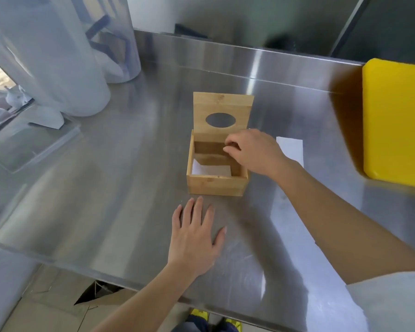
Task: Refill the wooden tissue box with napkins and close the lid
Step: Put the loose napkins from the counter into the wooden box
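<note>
A wooden tissue box (216,185) stands mid-table with its lid (222,109) hinged upright at the back, an oval hole in it. White napkins (211,170) lie at the bottom of the box. My right hand (254,152) hovers over the box's right rim, fingers curled, with nothing visibly in them. A white napkin (291,149) lies on the table to the right of the box, partly hidden by my wrist. Flat on the steel in front of the box rests my left hand (197,231), fingers spread.
A steel table (130,188) carries a thick yellow board (398,121) at the right edge. Tall translucent plastic containers (65,49) and a clear tray (34,140) crowd the back left. The table's near edge runs below my left wrist; floor and shoes show beneath.
</note>
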Demonstrator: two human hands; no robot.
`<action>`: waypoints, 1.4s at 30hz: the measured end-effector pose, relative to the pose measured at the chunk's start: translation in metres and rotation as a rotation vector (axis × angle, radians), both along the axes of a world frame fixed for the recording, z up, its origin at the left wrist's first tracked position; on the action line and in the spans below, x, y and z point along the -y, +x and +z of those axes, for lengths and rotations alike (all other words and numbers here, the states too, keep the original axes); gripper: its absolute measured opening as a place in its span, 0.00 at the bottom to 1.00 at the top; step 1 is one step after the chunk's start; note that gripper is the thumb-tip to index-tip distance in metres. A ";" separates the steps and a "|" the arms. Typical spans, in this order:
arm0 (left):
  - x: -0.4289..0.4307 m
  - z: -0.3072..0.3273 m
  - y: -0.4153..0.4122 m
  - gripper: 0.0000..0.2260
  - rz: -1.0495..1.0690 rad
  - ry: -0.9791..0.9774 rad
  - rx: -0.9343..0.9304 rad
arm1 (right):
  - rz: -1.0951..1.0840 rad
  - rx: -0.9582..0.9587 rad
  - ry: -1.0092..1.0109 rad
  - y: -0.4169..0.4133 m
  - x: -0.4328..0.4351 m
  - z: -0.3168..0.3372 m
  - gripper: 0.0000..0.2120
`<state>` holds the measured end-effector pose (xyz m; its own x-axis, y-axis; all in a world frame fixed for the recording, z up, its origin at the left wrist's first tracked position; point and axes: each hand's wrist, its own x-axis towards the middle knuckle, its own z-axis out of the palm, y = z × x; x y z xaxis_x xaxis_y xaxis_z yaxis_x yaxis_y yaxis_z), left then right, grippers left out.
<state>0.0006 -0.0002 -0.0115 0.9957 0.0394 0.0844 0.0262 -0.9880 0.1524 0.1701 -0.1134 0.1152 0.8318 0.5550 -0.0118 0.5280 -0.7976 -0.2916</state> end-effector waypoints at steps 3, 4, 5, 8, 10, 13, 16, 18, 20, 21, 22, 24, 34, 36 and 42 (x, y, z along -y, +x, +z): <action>0.000 0.000 0.001 0.23 -0.005 -0.009 0.001 | -0.158 0.019 0.071 -0.004 0.032 0.003 0.11; 0.000 0.000 0.001 0.23 -0.006 -0.010 0.002 | -0.226 0.020 0.082 -0.005 0.043 0.002 0.10; 0.000 0.001 0.001 0.23 -0.004 -0.010 0.002 | -0.299 0.012 0.092 -0.007 0.055 0.000 0.10; 0.002 0.002 0.001 0.24 -0.009 -0.003 0.012 | -0.498 -0.011 0.074 -0.021 0.092 -0.010 0.10; 0.000 0.001 0.002 0.24 0.005 -0.003 0.017 | -0.560 -0.018 0.024 -0.028 0.113 -0.021 0.10; 0.000 0.002 0.002 0.25 -0.003 0.000 0.018 | -0.679 -0.052 -0.054 -0.048 0.147 -0.034 0.08; 0.001 0.001 0.002 0.26 -0.007 -0.005 0.014 | -0.892 -0.148 -0.109 -0.067 0.177 -0.036 0.11; 0.000 0.000 0.001 0.27 -0.006 0.000 0.019 | -1.016 -0.208 -0.127 -0.079 0.191 -0.036 0.16; 0.000 0.000 0.001 0.27 -0.006 0.008 0.008 | -1.074 -0.254 -0.142 -0.090 0.202 -0.038 0.20; 0.000 0.000 0.001 0.27 -0.006 0.008 0.004 | -1.087 -0.281 -0.141 -0.094 0.206 -0.041 0.21; 0.000 0.001 0.001 0.27 -0.005 0.004 0.002 | -1.097 -0.312 -0.131 -0.098 0.208 -0.044 0.23; 0.001 0.001 0.000 0.26 -0.005 -0.009 0.006 | -1.118 -0.391 -0.084 -0.104 0.211 -0.051 0.25; 0.001 0.003 0.000 0.28 -0.008 -0.032 0.007 | -1.179 -0.467 0.304 -0.105 0.205 -0.073 0.15; 0.001 0.003 -0.001 0.28 -0.007 -0.032 0.003 | -1.188 -0.444 0.355 -0.103 0.204 -0.074 0.12; 0.001 0.004 -0.001 0.24 -0.009 -0.051 -0.018 | -1.314 -0.473 0.537 -0.105 0.205 -0.070 0.10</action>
<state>-0.0008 -0.0011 -0.0073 0.9973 0.0346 0.0647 0.0208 -0.9791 0.2025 0.0655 -0.3183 0.0451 0.7052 -0.5409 -0.4584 -0.6870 -0.3612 -0.6305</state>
